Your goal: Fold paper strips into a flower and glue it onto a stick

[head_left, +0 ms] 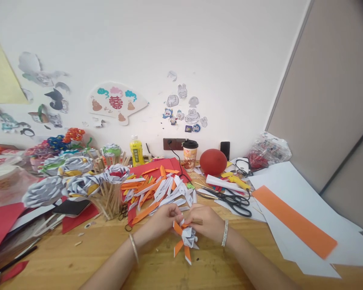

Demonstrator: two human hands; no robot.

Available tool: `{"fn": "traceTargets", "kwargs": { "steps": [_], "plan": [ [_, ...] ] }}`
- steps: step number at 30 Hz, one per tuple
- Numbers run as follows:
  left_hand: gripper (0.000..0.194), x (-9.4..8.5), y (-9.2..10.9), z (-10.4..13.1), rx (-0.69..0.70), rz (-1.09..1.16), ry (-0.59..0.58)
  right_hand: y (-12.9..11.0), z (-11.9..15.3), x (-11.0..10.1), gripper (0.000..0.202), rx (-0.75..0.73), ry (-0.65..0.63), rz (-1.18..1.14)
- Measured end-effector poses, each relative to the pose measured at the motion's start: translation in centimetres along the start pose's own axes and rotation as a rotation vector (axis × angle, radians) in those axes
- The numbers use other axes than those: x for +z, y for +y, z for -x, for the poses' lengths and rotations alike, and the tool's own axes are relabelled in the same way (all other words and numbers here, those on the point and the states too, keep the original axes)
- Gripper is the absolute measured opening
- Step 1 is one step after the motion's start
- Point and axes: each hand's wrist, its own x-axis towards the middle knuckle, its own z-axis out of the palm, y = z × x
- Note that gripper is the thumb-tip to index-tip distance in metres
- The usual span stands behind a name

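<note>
Both hands meet low over the wooden table around a folded paper flower (188, 237) with a white and grey middle and several orange petals pointing outward. My left hand (166, 217) pinches its upper left side. My right hand (206, 219) is closed on its upper right, where a short brown stick end shows by the fingers. The fingertips partly hide the top of the flower. Just beyond the hands lies a heap of folded paper strips (160, 187), orange and white, on red paper (172, 163).
Black scissors (230, 198) lie right of the heap, near a red balloon (213, 162) and a lidded cup (190, 155). Orange paper (295, 221) rests on white sheets (314, 193) at right. At left stand finished paper flowers (83, 186) on sticks and a yellow bottle (136, 151).
</note>
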Motion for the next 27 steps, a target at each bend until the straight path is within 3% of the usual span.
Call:
{"fn": "traceTargets", "kwargs": {
  "steps": [5, 12, 21, 27],
  "plan": [
    [0.019, 0.0, 0.4, 0.2, 0.023, -0.065, 0.006, -0.1, 0.1, -0.2, 0.013, 0.038, -0.055, 0.016],
    [0.017, -0.4, 0.3, 0.0, 0.026, -0.073, -0.005, -0.6, 0.0, -0.9, 0.023, -0.055, -0.093, 0.088],
    [0.005, -1.1, -0.2, -0.7, 0.128, -0.181, 0.022, -1.6, 0.2, -1.6, 0.033, -0.025, -0.141, 0.051],
    [0.007, -1.2, 0.3, -0.6, 0.166, -0.230, 0.045, -1.7, 0.2, -1.8, 0.040, 0.003, -0.159, 0.022]
  ]
}}
